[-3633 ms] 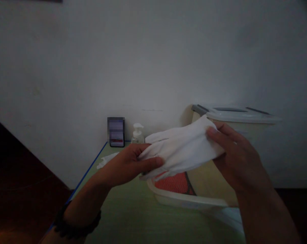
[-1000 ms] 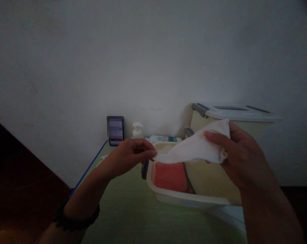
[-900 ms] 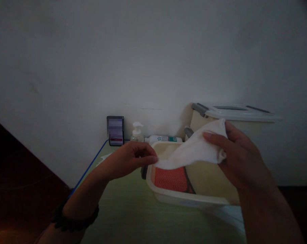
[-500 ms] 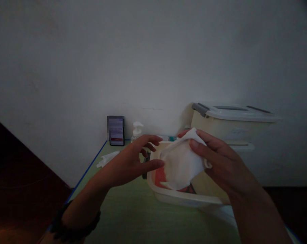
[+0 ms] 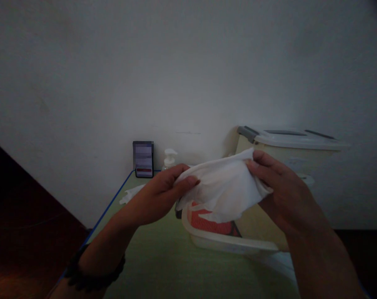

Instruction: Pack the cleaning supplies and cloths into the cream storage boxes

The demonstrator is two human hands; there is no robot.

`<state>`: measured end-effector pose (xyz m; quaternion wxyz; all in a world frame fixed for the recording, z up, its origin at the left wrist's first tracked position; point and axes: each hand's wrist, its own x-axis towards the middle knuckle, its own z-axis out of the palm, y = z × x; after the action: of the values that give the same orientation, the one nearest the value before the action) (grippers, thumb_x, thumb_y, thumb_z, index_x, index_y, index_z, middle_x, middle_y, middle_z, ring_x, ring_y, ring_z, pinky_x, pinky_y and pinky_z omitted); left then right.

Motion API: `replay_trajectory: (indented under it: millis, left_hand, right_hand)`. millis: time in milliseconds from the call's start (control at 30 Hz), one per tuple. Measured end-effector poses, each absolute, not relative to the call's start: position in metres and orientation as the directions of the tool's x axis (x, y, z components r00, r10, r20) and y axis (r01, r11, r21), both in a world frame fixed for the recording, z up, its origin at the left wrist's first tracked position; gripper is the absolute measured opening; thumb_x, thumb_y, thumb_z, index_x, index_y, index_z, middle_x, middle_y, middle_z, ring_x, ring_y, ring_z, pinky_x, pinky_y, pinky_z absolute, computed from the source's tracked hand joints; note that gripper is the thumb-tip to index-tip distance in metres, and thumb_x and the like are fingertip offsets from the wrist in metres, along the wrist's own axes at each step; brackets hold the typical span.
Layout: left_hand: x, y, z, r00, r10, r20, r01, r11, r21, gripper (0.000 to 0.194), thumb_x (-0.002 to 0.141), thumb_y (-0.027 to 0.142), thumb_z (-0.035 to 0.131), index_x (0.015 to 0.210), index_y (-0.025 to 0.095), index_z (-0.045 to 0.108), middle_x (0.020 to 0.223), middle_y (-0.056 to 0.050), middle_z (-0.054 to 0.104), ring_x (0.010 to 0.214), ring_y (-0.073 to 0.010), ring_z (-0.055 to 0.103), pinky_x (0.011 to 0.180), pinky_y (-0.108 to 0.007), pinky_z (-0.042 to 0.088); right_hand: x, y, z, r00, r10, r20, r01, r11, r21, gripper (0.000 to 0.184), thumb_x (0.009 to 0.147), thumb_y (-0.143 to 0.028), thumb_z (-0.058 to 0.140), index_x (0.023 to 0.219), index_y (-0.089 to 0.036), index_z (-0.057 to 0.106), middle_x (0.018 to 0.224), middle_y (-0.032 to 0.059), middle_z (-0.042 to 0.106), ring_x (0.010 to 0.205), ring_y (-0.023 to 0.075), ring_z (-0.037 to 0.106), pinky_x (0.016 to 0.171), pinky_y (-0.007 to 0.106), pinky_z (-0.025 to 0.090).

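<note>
A thin white wipe or tissue (image 5: 222,187) is stretched between both hands, its lower edge hanging loose. My left hand (image 5: 166,191) pinches its left end between thumb and fingers; a dark beaded bracelet circles that wrist. At the upper right corner, my right hand (image 5: 282,187) grips the sheet with thumb on top. Below the sheet stands an open cream plastic bin (image 5: 225,243), partly covered by it. Inside the bin lies something red and textured (image 5: 207,222).
A phone (image 5: 144,160) leans upright against the wall, with a pump bottle (image 5: 169,158) beside it. Crumpled white tissue (image 5: 132,193) lies on the green table (image 5: 163,261). At the back right stands a lidded storage box (image 5: 288,147) with grey latches.
My left hand has moved in and taken hold of the sheet's left end. The sheet is now spread wider and raised slightly; my right hand has shifted a little right.
</note>
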<state>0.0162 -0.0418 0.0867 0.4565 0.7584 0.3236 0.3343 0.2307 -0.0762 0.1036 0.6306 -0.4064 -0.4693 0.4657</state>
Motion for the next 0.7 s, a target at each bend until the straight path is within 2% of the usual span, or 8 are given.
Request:
replay_trajectory:
  millis: [200, 300, 467, 700]
  left_hand:
    - [0.0169, -0.0426, 0.0863, 0.622, 0.768, 0.154, 0.07, -0.25, 0.966, 0.024, 0.084, 0.037, 0.057, 0.099, 0.018, 0.055, 0.078, 0.003, 0.054, 0.064, -0.008, 0.049, 0.054, -0.016, 0.041]
    - [0.0169, -0.0431, 0.0873, 0.638, 0.76, 0.121, 0.099, -0.236, 0.967, 0.024, 0.083, 0.036, 0.06, 0.098, 0.018, 0.058, 0.076, 0.003, 0.055, 0.063, -0.0079, 0.049, 0.053, -0.016, 0.04]
    - [0.0163, -0.0417, 0.0875, 0.645, 0.753, 0.131, 0.149, -0.292, 0.945, 0.021, 0.083, 0.036, 0.059, 0.085, 0.016, 0.062, 0.072, 0.003, 0.055, 0.063, -0.0085, 0.048, 0.054, -0.017, 0.039]
    - [0.0129, -0.0407, 0.0865, 0.625, 0.776, 0.08, 0.22, -0.275, 0.936, 0.027, 0.082, 0.041, 0.059, 0.088, 0.016, 0.062, 0.07, 0.002, 0.056, 0.059, -0.0087, 0.048, 0.052, -0.018, 0.038]
  right_hand:
    - [0.229, -0.0768, 0.1029, 0.083, 0.974, 0.211, -0.224, 0.224, -0.949, 0.006, 0.072, -0.027, 0.07, 0.077, -0.025, 0.067, 0.067, -0.0037, 0.059, 0.053, 0.0074, 0.05, 0.045, 0.014, 0.041]
    - [0.2277, -0.0771, 0.1023, 0.062, 0.975, 0.212, -0.203, 0.22, -0.954, 0.008, 0.072, -0.027, 0.071, 0.077, -0.025, 0.066, 0.069, -0.0042, 0.057, 0.054, 0.007, 0.049, 0.046, 0.014, 0.04]
    - [0.2282, -0.0772, 0.1017, 0.048, 0.973, 0.225, -0.143, 0.229, -0.963, 0.008, 0.073, -0.027, 0.069, 0.08, -0.025, 0.065, 0.068, -0.0046, 0.055, 0.054, 0.0077, 0.047, 0.046, 0.016, 0.039]
    - [0.2325, -0.0766, 0.1034, 0.077, 0.971, 0.225, -0.163, 0.235, -0.958, 0.008, 0.071, -0.025, 0.071, 0.078, -0.024, 0.066, 0.067, -0.0043, 0.056, 0.055, 0.0077, 0.049, 0.047, 0.016, 0.039]
